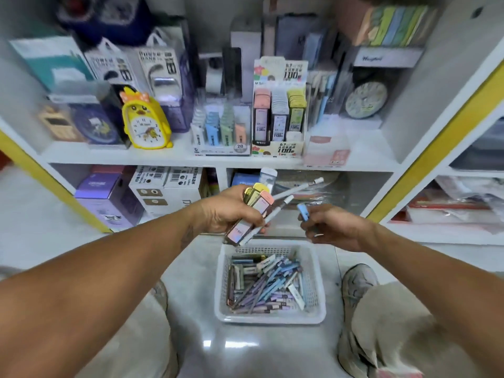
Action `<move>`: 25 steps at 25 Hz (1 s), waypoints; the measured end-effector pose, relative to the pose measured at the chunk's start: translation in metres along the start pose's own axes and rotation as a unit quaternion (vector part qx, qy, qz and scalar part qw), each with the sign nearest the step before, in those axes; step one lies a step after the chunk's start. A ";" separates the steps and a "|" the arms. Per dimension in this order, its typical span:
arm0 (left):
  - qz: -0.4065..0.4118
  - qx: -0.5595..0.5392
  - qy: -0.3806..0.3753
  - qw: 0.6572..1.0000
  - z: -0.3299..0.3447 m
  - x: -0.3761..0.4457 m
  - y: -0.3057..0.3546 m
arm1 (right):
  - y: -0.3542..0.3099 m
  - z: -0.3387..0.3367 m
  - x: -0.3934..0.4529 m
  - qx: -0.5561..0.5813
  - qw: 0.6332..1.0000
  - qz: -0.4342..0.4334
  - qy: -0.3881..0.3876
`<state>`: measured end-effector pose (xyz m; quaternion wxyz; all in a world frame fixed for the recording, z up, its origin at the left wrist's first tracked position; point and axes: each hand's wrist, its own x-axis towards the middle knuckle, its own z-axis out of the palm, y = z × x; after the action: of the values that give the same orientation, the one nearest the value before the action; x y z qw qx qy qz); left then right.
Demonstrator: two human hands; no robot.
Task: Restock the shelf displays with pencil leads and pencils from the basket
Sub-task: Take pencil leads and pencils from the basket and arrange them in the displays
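— Surface and room?
— Glossy pale tiled floor [245, 350] at lower centre; white shelf unit [174, 156] across the top.
— Hard to make out?
— Upper boxes blurred.
— Hands?
— Left hand [226, 211] clutching flat pink and yellow lead cases [255, 205] plus white pencils [289, 193], slanting toward upper right. Right hand [331, 227] pinching small blue case [303, 211].
— Stock?
— White plastic mesh basket [317, 304], centre, heaped with pencils.

White basket [313, 282] on glossy floor [196, 309]; lead displays [278, 124] on shelf [174, 155].

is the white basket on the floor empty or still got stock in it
Still stocked. The basket holds a loose pile of pencils and lead boxes, with its mesh walls still showing above them.
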<state>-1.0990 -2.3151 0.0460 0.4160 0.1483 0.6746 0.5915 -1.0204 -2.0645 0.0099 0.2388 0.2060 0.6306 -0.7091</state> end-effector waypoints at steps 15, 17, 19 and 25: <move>0.014 -0.035 0.007 0.999 -0.013 -0.063 0.079 | -0.151 0.048 -0.044 0.253 0.932 -0.259 0.012; 0.003 -0.036 0.066 0.997 -0.020 -0.056 0.087 | -0.174 0.040 -0.045 0.218 0.940 -0.258 0.049; -0.007 -0.069 0.113 0.991 -0.023 -0.046 0.100 | -0.190 0.032 -0.044 0.149 0.950 -0.259 0.087; 0.011 -0.166 0.126 0.978 -0.015 -0.005 0.136 | -0.222 0.013 -0.039 -0.101 0.907 -0.337 0.232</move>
<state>-1.1467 -2.2933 0.1723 0.3406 0.0087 0.6121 0.7136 -1.1213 -2.0545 0.2114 -0.1481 0.1144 0.7684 -0.6121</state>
